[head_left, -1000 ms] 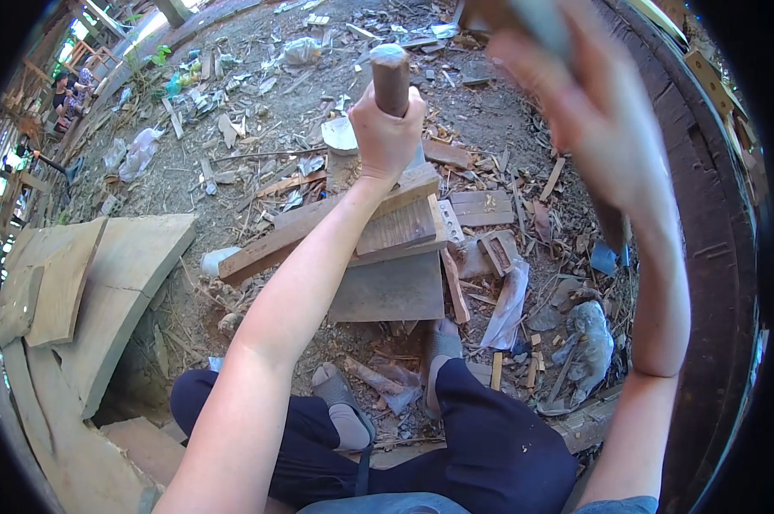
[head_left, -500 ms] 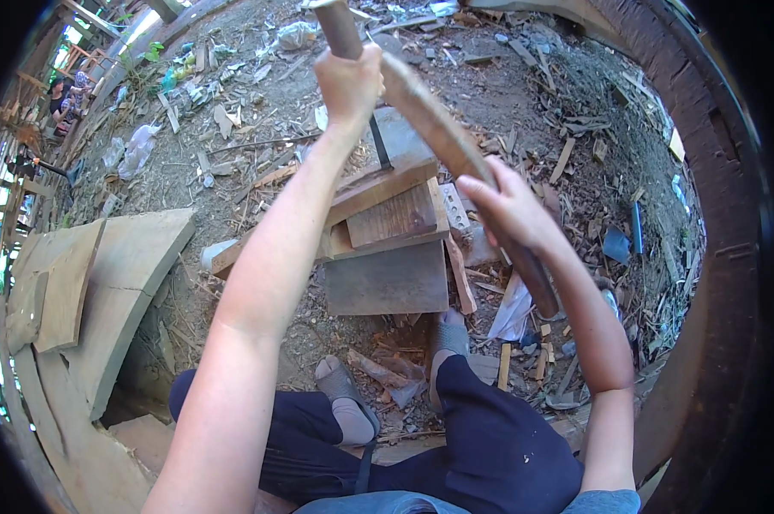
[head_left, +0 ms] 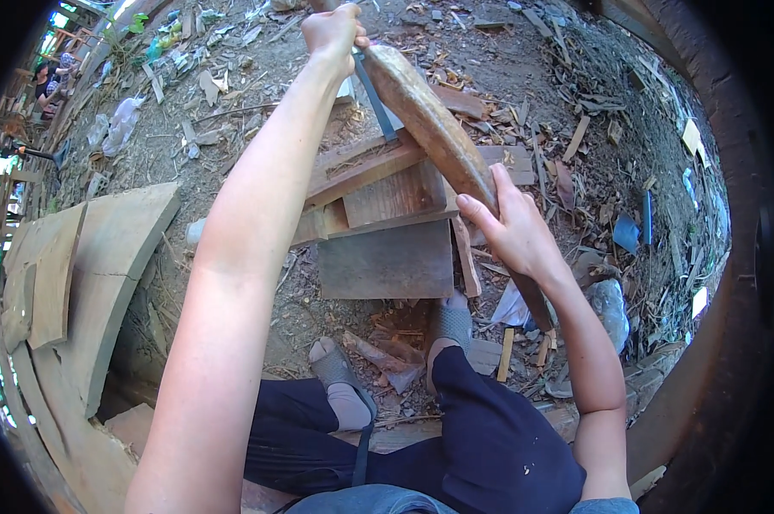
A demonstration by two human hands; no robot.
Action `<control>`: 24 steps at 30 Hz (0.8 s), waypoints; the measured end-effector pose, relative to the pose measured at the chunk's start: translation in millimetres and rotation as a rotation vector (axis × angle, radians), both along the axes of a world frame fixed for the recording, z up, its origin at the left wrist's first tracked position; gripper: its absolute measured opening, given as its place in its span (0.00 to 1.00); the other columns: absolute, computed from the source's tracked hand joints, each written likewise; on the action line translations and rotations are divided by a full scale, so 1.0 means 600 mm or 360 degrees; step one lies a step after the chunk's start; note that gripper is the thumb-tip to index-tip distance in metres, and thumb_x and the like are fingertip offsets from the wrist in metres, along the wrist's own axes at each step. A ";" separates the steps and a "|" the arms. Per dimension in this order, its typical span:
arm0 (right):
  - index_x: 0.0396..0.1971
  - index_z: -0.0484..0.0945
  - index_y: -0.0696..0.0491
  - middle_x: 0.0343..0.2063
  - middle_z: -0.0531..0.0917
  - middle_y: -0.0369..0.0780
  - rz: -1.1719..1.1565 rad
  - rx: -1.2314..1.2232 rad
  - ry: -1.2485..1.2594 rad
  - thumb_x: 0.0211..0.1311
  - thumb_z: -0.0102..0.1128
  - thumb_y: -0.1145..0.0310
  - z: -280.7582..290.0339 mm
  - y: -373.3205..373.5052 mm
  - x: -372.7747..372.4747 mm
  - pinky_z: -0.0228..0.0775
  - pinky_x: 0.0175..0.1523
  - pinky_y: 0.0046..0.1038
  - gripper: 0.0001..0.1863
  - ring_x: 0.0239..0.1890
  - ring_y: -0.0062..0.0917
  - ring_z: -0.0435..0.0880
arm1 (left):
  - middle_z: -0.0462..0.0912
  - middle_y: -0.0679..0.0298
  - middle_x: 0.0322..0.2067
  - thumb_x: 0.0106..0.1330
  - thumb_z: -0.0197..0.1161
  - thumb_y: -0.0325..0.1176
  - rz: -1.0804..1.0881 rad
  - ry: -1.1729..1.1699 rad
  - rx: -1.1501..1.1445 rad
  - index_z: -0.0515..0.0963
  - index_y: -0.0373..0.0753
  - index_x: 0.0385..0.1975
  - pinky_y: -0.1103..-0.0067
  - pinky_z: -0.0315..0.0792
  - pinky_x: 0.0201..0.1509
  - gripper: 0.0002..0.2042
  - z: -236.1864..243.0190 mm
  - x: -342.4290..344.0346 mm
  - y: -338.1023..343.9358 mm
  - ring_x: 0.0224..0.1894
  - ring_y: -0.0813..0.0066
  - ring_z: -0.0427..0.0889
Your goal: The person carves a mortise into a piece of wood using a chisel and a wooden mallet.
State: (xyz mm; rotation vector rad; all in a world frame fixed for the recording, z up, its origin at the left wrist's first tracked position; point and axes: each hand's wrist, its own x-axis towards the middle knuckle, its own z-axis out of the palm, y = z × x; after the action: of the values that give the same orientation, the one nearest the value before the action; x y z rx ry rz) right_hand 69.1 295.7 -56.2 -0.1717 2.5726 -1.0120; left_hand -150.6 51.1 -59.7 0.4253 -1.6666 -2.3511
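Note:
My left hand (head_left: 331,36) is closed round the wooden handle of a chisel-like tool, near the top edge. The tool's narrow dark metal blade (head_left: 374,94) slants down to a stack of boards (head_left: 385,167), where its lower end appears to meet the wood. My right hand (head_left: 519,227) grips a thick, curved, club-like piece of wood (head_left: 434,124) partway along its length. That piece runs from beside my left hand down to my right knee. Its upper end overlaps the blade's top in view, and whether they touch I cannot tell.
A grey board (head_left: 387,261) leans at the front of the stack, near my feet. Large broken planks (head_left: 130,248) lie at the left. Wood scraps and plastic litter cover the earth. A dark timber (head_left: 738,197) curves along the right. Someone (head_left: 48,86) sits far left.
My left hand has moved up and slightly left, and more of the blade shows below it. The curved wood has shifted slightly in my right hand's grip area. The whole view has tilted a little.

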 end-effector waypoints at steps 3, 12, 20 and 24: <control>0.50 0.65 0.60 0.33 0.82 0.61 -0.0020 -0.0027 0.0035 0.66 0.55 0.48 -0.003 -0.002 0.001 0.71 0.48 0.51 0.29 0.42 0.58 0.82 | 0.70 0.62 0.21 0.63 0.61 0.20 0.0068 -0.0093 0.0110 0.67 0.29 0.33 0.83 0.59 0.14 0.08 -0.011 0.009 -0.016 0.15 0.81 0.67; 0.56 0.63 0.59 0.33 0.83 0.59 -0.0050 0.0078 0.0177 0.65 0.56 0.48 -0.020 0.003 0.008 0.74 0.47 0.51 0.32 0.39 0.56 0.84 | 0.67 0.66 0.20 0.63 0.60 0.21 -0.0043 -0.0239 0.0413 0.63 0.35 0.33 0.82 0.60 0.15 0.10 -0.016 0.091 -0.037 0.15 0.82 0.66; 0.61 0.62 0.58 0.34 0.84 0.59 -0.0056 -0.0009 0.0178 0.64 0.57 0.48 -0.035 -0.007 0.011 0.75 0.47 0.51 0.35 0.40 0.55 0.84 | 0.68 0.63 0.22 0.62 0.63 0.24 0.0164 0.0540 -0.0090 0.65 0.35 0.32 0.80 0.60 0.17 0.11 0.094 0.104 -0.047 0.17 0.80 0.67; 0.62 0.62 0.58 0.34 0.84 0.58 -0.0054 0.0078 0.0134 0.64 0.57 0.48 -0.033 -0.005 0.012 0.75 0.47 0.50 0.36 0.41 0.54 0.84 | 0.68 0.63 0.20 0.62 0.64 0.25 0.0091 0.0582 -0.0162 0.67 0.34 0.29 0.80 0.59 0.16 0.10 0.090 0.119 -0.016 0.14 0.79 0.67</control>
State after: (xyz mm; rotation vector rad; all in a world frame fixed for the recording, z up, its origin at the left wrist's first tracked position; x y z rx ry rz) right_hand 76.1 293.0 -76.0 -0.1613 2.6822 -0.9722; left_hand -79.4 41.4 -5.7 0.0189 -1.5659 -2.1329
